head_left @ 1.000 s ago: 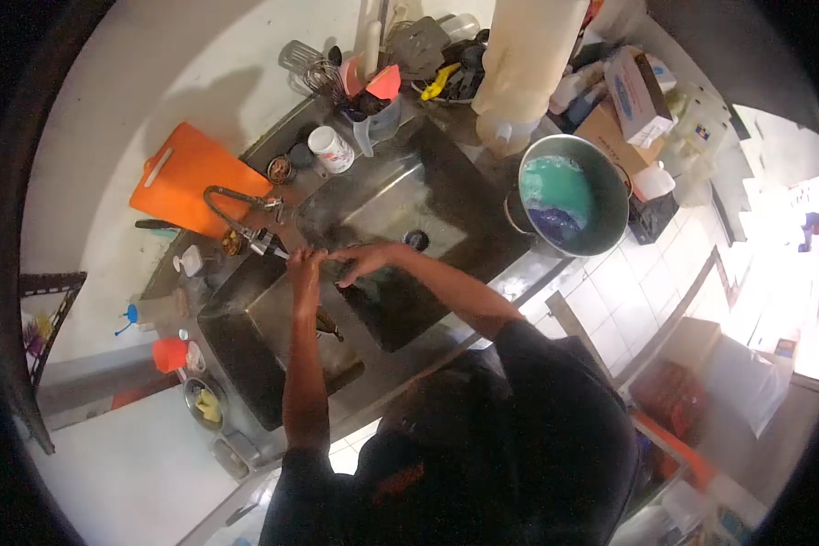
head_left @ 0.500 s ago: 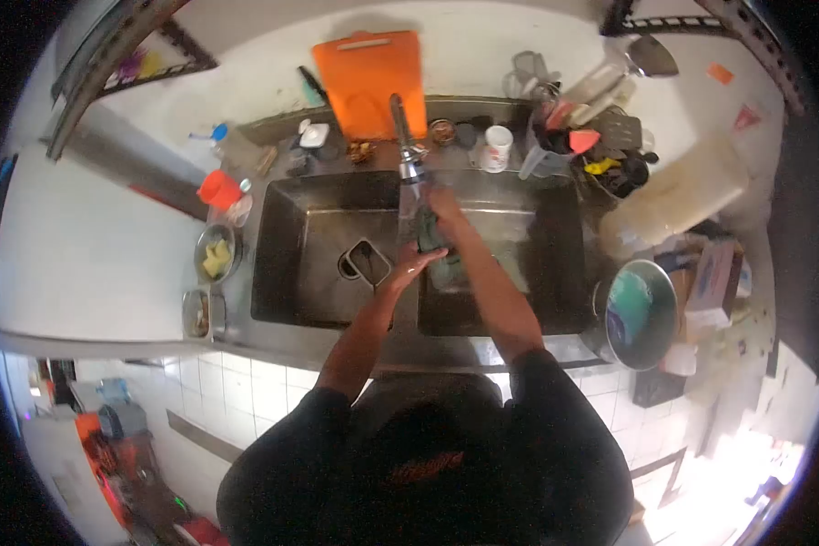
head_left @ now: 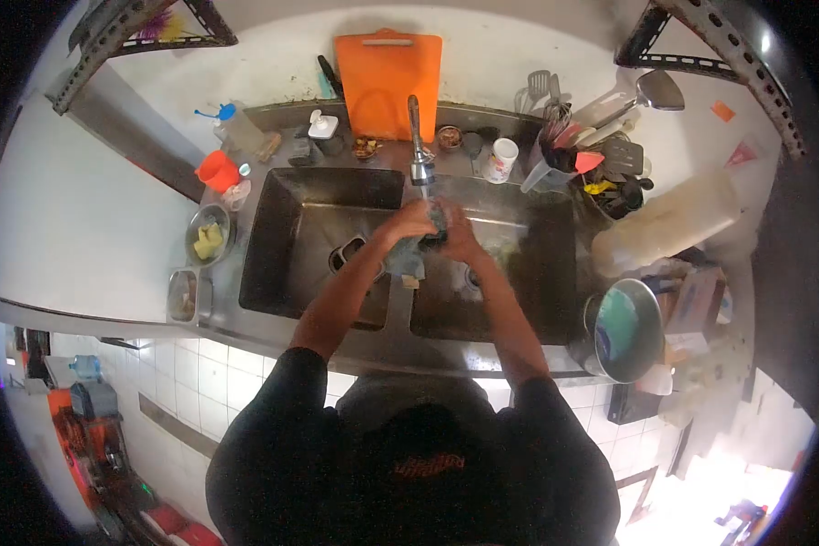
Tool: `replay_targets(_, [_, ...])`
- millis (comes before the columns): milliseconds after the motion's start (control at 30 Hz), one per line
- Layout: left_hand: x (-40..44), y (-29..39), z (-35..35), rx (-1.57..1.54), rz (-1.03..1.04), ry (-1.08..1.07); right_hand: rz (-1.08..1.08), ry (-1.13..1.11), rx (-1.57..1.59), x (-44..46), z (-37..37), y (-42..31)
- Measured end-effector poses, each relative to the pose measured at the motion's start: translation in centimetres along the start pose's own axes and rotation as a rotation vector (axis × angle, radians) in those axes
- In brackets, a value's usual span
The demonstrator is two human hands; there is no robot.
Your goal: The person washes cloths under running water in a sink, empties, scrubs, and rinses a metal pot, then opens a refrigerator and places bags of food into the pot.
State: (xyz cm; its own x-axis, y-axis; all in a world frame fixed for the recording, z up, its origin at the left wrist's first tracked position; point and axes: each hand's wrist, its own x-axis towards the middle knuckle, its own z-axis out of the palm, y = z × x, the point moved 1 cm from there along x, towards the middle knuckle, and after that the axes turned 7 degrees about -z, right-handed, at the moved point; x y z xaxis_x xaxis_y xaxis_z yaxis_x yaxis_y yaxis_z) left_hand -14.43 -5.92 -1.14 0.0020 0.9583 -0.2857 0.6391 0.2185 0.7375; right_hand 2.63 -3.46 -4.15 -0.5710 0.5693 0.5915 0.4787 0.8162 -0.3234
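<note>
Both of my hands are together under the running faucet (head_left: 420, 171), above the divider of a double steel sink (head_left: 399, 314). A limp grey-green cloth (head_left: 404, 258) with a pale tag-like patch at its lower end hangs from them. My left hand (head_left: 413, 221) is closed on the cloth from the left. My right hand (head_left: 461, 238) is closed round its bunched, darker part from the right. Some of the fingers hide one another. Inside the left basin (head_left: 287, 246) lies a small metal container (head_left: 344, 257), partly covered by my left forearm.
An orange cutting board (head_left: 389, 86) leans on the wall behind the faucet. To the right stand a white cup (head_left: 500, 161), a utensil holder (head_left: 550, 168), a large translucent jug (head_left: 669, 227) and a metal pot (head_left: 630, 364). A bowl with yellow pieces (head_left: 211, 214) is at left.
My left hand has moved up from below to beside the faucet stream. The cloth now hangs lower left over the divider. The whole view has shifted slightly.
</note>
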Motion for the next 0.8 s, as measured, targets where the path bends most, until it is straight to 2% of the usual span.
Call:
replay_targets(33, [0.9, 0.2, 0.3, 0.125, 0.109, -0.067, -0.019, -0.053, 0.054, 0.1, 0.3, -0.6])
replay_targets(67, [0.7, 1.6, 0.0, 0.129, 0.113, -0.064, 0.114, -0.094, 0.121, 0.3, 0.6, -0.4])
replay_targets(100, [0.4, 2.9, -0.2, 0.257, 0.106, -0.005, 0.245, -0.136, 0.189, 0.6, 0.9, -0.1])
replay_targets(133, [-0.4, 3.6, -0.1, 0.382, 0.094, 0.05, 0.247, -0.137, 0.19, 0.6, 1.4, 0.4])
replay_targets(167, [-0.9, 3.5, 0.2, 0.382, 0.093, 0.047, 0.277, -0.227, 0.149, 0.9, 2.1, 1.1])
replay_targets(200, [-1.3, 3.5, 0.3, 0.363, 0.057, 0.133, 0.304, -0.316, 0.107, 1.1, 2.6, 1.7])
replay_targets(233, [-1.6, 3.4, 0.5, 0.343, 0.021, 0.219, 0.306, -0.316, 0.107, 1.3, 2.5, 1.7])
replay_targets(267, [-2.1, 4.2, 0.0, 0.351, 0.027, 0.219, 0.247, -0.302, 0.031, 2.0, 2.3, 1.5])
replay_targets(333, [-4.1, 5.1, 0.0, 0.192, -0.189, 0.201, 0.198, -0.292, -0.037, 1.9, 3.4, 1.4])
replay_targets(367, [-5.0, 4.7, 0.8, 0.197, -0.19, 0.198, 0.294, -0.348, -0.079, 1.5, 5.5, 2.4])
replay_targets(400, [-5.7, 4.3, 1.3, 0.17, -0.099, 0.319, 0.385, -0.4, -0.123, 1.6, 7.0, 3.3])
replay_targets(433, [-6.4, 4.0, 1.7, 0.141, -0.009, 0.436, 0.385, -0.396, -0.121, 1.2, 7.6, 3.6])
replay_targets(467, [-6.9, 4.0, 1.7, 0.144, -0.008, 0.438, 0.457, -0.489, -0.175, 0.6, 7.7, 4.0])
replay_targets(533, [-7.8, 3.8, 1.9, 0.126, -0.276, 0.201, 0.657, -0.596, -0.175, 0.1, 7.3, 5.1])
replay_targets(567, [-8.4, 4.4, 1.7, 0.123, -0.278, 0.199, 0.784, -0.611, -0.122, -0.2, 6.5, 5.9])
replay_targets(633, [-9.2, 4.9, 0.6, 0.122, -0.261, 0.164, 0.832, -0.628, -0.098, -1.5, 3.9, 8.5])
replay_targets(667, [-9.2, 4.4, -0.2, 0.123, -0.272, 0.169, 0.923, -0.631, -0.003, -3.8, 7.1, 14.4])
replay_targets(733, [-7.5, 3.5, -1.9, -0.117, 0.011, 0.292, 0.763, -0.37, 0.22, -3.6, 4.5, 16.6])
replay_targets(767, [-5.5, 2.0, -1.9, -0.129, 0.01, 0.29, 0.576, -0.314, 0.268, -2.5, 3.2, 16.1])
replay_targets(800, [-3.0, -0.1, -1.5, 0.036, 0.034, 0.246, 0.389, -0.323, 0.275, -1.5, 2.0, 14.6])
